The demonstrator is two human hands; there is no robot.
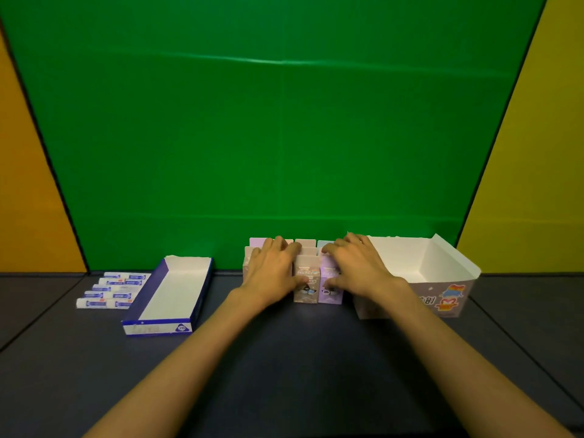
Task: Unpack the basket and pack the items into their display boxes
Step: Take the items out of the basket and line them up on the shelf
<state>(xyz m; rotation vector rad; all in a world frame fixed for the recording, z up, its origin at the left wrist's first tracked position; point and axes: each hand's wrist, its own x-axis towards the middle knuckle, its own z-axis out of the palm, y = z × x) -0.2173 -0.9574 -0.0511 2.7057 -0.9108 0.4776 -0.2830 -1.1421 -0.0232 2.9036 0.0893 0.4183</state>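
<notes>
Both hands sit on a cluster of small pastel cartons (306, 281) standing upright in rows at table centre, far side. Left hand (272, 273) covers the left cartons, fingers curled over their tops, grasping them; right hand (357, 267) does the same on the right cartons. Just right, touching the cluster, an open purple-printed display box (442, 298), white inside. Left of centre, a blue-and-white display box (172, 292); beside it, far left, white-and-blue tubes (110, 290) lie in rows on the dark table (284, 358).
</notes>
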